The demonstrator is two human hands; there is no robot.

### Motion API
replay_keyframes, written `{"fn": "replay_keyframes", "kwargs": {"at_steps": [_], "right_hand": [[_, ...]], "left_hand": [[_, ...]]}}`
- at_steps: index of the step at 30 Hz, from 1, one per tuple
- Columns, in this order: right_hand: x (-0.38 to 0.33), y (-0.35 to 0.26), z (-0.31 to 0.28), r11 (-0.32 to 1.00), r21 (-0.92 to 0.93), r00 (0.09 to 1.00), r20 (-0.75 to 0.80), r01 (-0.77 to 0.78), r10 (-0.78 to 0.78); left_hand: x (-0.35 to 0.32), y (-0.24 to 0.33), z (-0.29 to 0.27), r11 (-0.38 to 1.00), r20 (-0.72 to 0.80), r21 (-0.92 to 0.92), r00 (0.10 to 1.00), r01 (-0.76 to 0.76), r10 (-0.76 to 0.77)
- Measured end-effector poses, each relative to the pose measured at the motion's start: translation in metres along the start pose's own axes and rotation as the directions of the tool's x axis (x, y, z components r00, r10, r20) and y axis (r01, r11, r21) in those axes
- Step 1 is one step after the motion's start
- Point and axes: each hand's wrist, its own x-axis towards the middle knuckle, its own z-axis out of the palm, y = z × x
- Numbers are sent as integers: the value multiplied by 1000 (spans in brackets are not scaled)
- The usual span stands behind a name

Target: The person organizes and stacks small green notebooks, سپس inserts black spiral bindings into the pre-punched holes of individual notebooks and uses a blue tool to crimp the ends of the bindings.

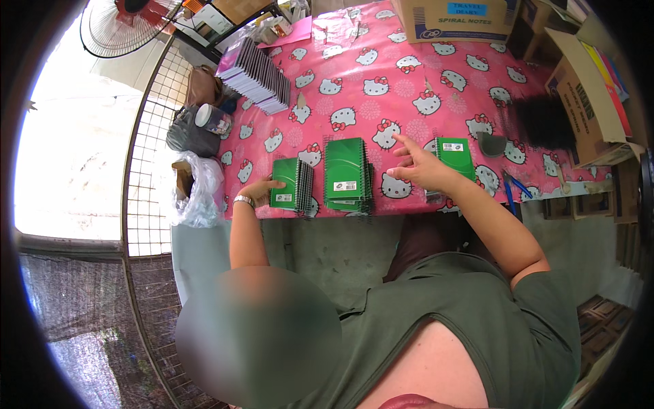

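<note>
Three groups of green spiral notebooks lie along the near edge of the table. My left hand (257, 191) grips the left side of the left stack of green spiral notebooks (286, 183), its thumb over the top cover and its other fingers mostly hidden. A taller middle stack of green notebooks (345, 167) stands apart from both hands. Between it and the right green notebooks (456, 157), my right hand (417, 167) hovers with fingers spread and nothing in them. Its wrist partly covers the right group's lower left corner.
A long pile of purple-covered notebooks (253, 75) leans at the far left, beside a lidded jar (213, 119) and a plastic bag (197, 191). Blue-handled pliers (516, 189), a black fuzzy object (545, 121) and an open cardboard box (579, 102) are right. Another carton (453, 20) stands behind.
</note>
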Motion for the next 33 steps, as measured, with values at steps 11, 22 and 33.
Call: {"fn": "replay_keyframes", "kwargs": {"at_steps": [11, 22, 33], "right_hand": [[1, 5, 1, 999, 39, 1000, 12, 20, -20], [76, 34, 95, 807, 510, 947, 266, -296, 179], [64, -7, 95, 684, 576, 890, 362, -448, 278]], "left_hand": [[-10, 7, 28, 997, -169, 69, 985, -36, 47], [29, 16, 174, 947, -263, 40, 911, -319, 318], [-13, 50, 185, 956, -214, -114, 947, -269, 241]]}}
